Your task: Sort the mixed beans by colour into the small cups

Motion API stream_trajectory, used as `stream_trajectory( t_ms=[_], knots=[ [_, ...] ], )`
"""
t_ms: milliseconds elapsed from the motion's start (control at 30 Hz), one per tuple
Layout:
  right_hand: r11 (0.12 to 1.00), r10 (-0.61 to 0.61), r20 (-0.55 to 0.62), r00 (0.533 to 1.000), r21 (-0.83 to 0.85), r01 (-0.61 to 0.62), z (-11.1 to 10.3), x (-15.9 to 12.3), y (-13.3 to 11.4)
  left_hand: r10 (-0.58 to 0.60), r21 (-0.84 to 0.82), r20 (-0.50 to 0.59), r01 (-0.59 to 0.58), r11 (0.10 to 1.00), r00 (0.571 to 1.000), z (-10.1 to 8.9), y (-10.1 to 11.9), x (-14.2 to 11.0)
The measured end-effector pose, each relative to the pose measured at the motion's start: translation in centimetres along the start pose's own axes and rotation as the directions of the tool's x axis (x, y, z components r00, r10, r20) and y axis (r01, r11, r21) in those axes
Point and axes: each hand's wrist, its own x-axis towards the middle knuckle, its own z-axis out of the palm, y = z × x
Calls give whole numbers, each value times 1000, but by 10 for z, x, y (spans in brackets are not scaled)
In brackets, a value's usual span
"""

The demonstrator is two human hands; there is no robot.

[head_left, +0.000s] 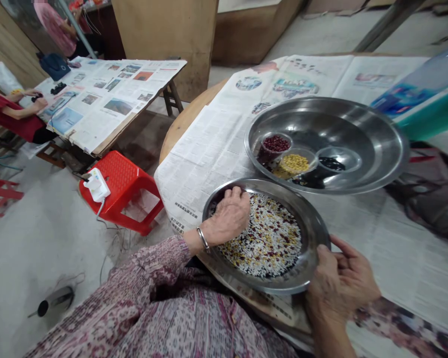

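Observation:
My left hand (229, 214), with a metal bangle on its wrist, rests curled against the inner wall of a shallow steel basin (313, 248). Under and beside it lies a mix of white grains with red and yellow beans (263, 236). Whether its fingers pinch any grains is hidden. My right hand (339, 281) grips the basin's near right rim. Beyond stands a larger steel basin (358, 124) holding small cups of red beans (276, 144), yellow beans (293, 165) and black beans (331, 163).
Newspaper covers the round wooden table (184, 122). A red plastic stool (121, 186) with a white power strip (97, 185) stands to the left. Beyond, a co-worker's red sleeve (18, 112) shows at a newspaper-covered table (108, 99). A teal-and-clear plastic container (421, 89) intrudes at right.

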Motion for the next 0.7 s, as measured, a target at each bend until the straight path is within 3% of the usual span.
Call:
stream_trajectory(
  t_ms=[100,267,467,633,700],
  knots=[
    [1000,19,2,1000,-1,-19,0,-1,-2,102,-75,-5,-102,992,995,5,13,1],
    [1000,27,11,1000,-6,-27,-2,-1,1,260,-126,98,-247,961,961,9,35,-9],
    [1000,17,12,1000,3,-17,-2,-2,0,406,-116,78,-396,911,910,16,49,-36],
    [999,29,19,999,-24,-29,-1,-1,0,488,-160,89,-471,867,868,-3,45,-57],
    [999,42,20,999,-20,-42,-1,0,1,456,-170,72,-440,882,887,-12,35,-60]
  ],
)
